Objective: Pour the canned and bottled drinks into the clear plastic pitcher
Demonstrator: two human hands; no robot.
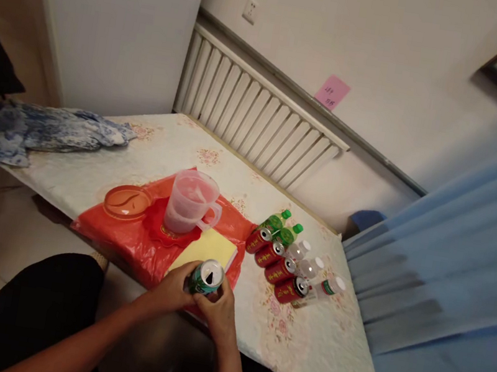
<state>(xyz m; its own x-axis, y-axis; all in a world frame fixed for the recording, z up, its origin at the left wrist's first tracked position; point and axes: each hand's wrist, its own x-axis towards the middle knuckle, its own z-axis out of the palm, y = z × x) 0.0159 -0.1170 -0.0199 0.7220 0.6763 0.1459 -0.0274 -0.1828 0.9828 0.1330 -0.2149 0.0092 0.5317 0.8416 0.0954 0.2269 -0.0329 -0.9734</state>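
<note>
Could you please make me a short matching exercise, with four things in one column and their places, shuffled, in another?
1. Green can
2. Pitcher
3. Pink note
4. Patterned cloth

A. Stuck on the wall
B. Lying at the left end of the table in this view
C. Between the left hand and right hand
D. Standing on a red dish

Pairs: 1-C, 2-D, 3-A, 4-B

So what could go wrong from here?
The left hand and right hand hold an opened green can by the yellow pad; any liquid left might drip on it. The open pitcher, just beyond, could be knocked. The closely packed red cans might topple if one is bumped.
</note>
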